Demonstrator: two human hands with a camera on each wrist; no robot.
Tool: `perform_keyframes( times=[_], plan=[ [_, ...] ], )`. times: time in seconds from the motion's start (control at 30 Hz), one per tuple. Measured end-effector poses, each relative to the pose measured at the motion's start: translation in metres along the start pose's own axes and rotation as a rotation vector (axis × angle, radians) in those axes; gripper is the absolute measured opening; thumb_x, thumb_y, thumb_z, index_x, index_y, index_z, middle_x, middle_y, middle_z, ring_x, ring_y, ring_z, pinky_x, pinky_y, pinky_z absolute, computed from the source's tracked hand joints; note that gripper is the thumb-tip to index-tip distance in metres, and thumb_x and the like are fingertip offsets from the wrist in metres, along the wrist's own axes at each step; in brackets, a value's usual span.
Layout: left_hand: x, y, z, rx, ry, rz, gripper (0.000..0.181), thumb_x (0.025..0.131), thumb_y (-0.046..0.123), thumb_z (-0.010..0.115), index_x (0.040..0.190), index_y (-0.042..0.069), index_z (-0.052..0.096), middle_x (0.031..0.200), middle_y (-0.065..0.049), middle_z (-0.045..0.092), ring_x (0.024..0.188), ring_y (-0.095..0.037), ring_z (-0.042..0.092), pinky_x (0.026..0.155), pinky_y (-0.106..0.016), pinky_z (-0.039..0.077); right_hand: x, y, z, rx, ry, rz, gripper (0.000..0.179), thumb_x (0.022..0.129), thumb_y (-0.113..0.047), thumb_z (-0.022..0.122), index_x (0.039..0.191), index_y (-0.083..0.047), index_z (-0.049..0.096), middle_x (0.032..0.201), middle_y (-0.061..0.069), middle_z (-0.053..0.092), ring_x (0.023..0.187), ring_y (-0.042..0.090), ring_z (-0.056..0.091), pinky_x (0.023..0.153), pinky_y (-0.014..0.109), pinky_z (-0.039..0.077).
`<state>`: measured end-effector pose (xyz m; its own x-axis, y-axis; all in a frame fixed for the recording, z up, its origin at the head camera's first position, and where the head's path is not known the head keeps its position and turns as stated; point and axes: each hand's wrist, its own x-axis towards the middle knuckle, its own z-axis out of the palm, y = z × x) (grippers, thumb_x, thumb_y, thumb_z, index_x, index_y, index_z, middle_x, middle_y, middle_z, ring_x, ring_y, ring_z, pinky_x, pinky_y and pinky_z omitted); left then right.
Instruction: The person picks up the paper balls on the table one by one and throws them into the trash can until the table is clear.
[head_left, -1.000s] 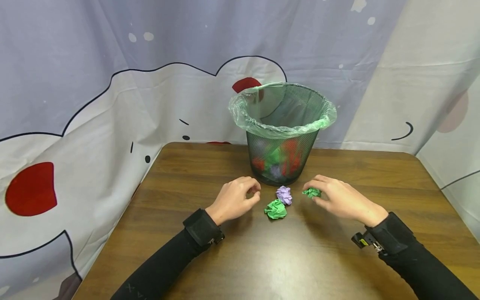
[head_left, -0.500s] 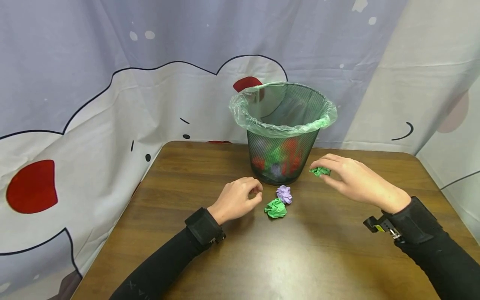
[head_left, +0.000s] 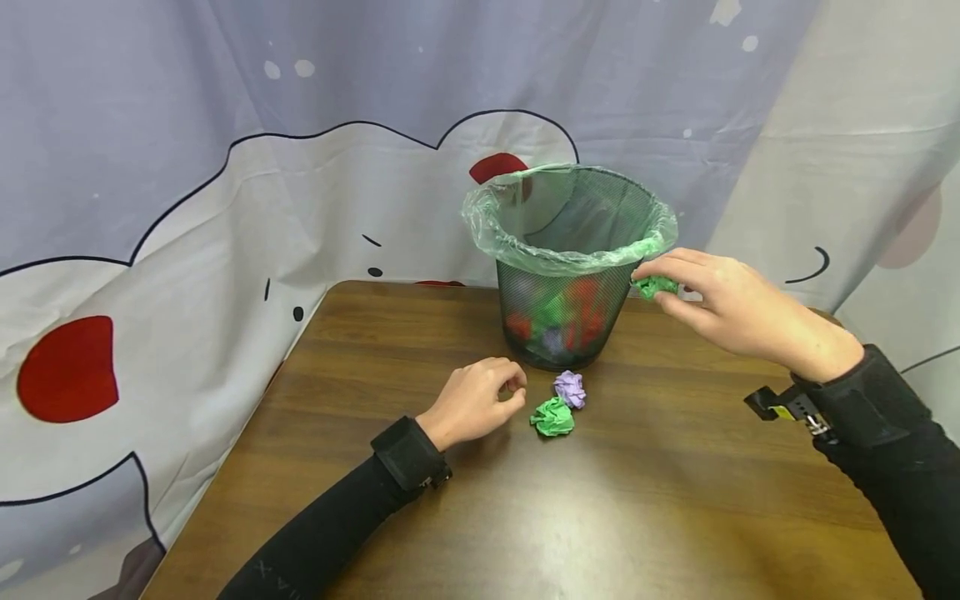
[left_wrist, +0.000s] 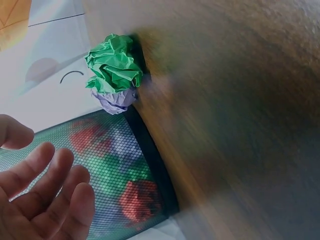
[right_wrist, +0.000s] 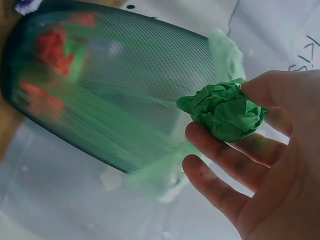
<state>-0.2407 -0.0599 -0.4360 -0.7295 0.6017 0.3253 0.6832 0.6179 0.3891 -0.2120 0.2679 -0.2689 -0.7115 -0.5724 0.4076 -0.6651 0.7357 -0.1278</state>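
Observation:
Between thumb and fingers my right hand (head_left: pixel 738 304) pinches a crumpled green paper ball (right_wrist: pixel 225 111), raised near the right side of the bin just below its rim. The mesh wastebasket (head_left: pixel 558 312) has a pale green plastic liner (head_left: pixel 555 258) folded over its rim. Red, green and purple paper balls show through its mesh. In front of the bin, a second green paper ball (head_left: pixel 552 417) touches a purple paper ball (head_left: pixel 570 389) on the table. My left hand (head_left: pixel 472 400) rests just left of them, fingers loosely curled with nothing in them.
The bin stands near the back edge of the brown wooden table (head_left: pixel 390 333). Right behind it hangs a printed curtain (head_left: pixel 337 200), which also runs along the left and right sides.
My right hand has lifted the green paper ball from beside the purple one, up and to the right, to near the bin's rim. My left hand has barely moved.

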Motion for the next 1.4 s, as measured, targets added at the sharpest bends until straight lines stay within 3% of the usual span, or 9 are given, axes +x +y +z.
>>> perform_keyframes(
  times=[0.33, 0.67, 0.9, 1.1, 1.23, 1.4],
  plan=[
    [0.000, -0.001, 0.003, -0.009, -0.025, -0.007, 0.008, 0.090, 0.022, 0.062, 0.095, 0.021, 0.069, 0.089, 0.003, 0.068, 0.084, -0.014, 0.065, 0.067, -0.027, 0.047, 0.031, 0.003, -0.035, -0.046, 0.104, -0.064, 0.037, 0.092, -0.003, 0.064, 0.127, -0.016, 0.067, 0.123, 0.002, 0.066, 0.084, 0.005, 0.053, 0.070, 0.018, 0.040],
    [-0.001, -0.001, 0.003, -0.011, -0.032, -0.009, 0.008, 0.090, 0.023, 0.062, 0.094, 0.022, 0.069, 0.090, 0.002, 0.069, 0.085, -0.015, 0.066, 0.067, -0.027, 0.047, 0.066, 0.011, -0.057, -0.064, 0.040, -0.014, 0.037, 0.098, -0.009, 0.055, 0.134, -0.015, 0.063, 0.130, 0.010, 0.064, 0.086, 0.023, 0.063, 0.074, 0.028, 0.042],
    [-0.001, -0.003, 0.005, -0.007, -0.036, -0.015, 0.009, 0.089, 0.022, 0.062, 0.094, 0.022, 0.069, 0.089, 0.003, 0.068, 0.085, -0.013, 0.065, 0.067, -0.027, 0.047, 0.088, 0.017, -0.066, -0.090, 0.008, -0.011, 0.038, 0.099, -0.009, 0.052, 0.135, -0.014, 0.062, 0.130, 0.010, 0.064, 0.077, 0.017, 0.058, 0.069, 0.023, 0.040],
    [-0.001, -0.001, 0.006, -0.003, -0.032, -0.011, 0.008, 0.089, 0.023, 0.062, 0.094, 0.022, 0.069, 0.089, 0.004, 0.068, 0.083, -0.010, 0.062, 0.067, -0.026, 0.047, 0.106, 0.020, -0.070, -0.128, -0.075, 0.027, 0.039, 0.100, -0.010, 0.052, 0.139, -0.011, 0.058, 0.134, 0.016, 0.060, 0.071, 0.020, 0.058, 0.072, 0.037, 0.044],
    [-0.001, 0.000, 0.007, -0.006, -0.031, -0.009, 0.008, 0.090, 0.023, 0.062, 0.094, 0.023, 0.069, 0.089, 0.004, 0.068, 0.083, -0.009, 0.062, 0.067, -0.026, 0.047, 0.118, 0.026, -0.068, -0.137, -0.129, 0.069, 0.043, 0.101, -0.012, 0.051, 0.144, -0.012, 0.054, 0.135, 0.019, 0.060, 0.082, 0.029, 0.065, 0.072, 0.045, 0.046],
    [0.000, 0.000, 0.008, -0.016, -0.028, -0.007, 0.008, 0.090, 0.023, 0.062, 0.094, 0.023, 0.069, 0.090, 0.002, 0.069, 0.084, -0.014, 0.065, 0.066, -0.027, 0.047, 0.131, 0.033, -0.065, -0.130, -0.176, 0.129, 0.049, 0.101, -0.015, 0.051, 0.149, -0.013, 0.048, 0.131, 0.024, 0.063, 0.105, 0.039, 0.067, 0.073, 0.045, 0.046]
  ],
)
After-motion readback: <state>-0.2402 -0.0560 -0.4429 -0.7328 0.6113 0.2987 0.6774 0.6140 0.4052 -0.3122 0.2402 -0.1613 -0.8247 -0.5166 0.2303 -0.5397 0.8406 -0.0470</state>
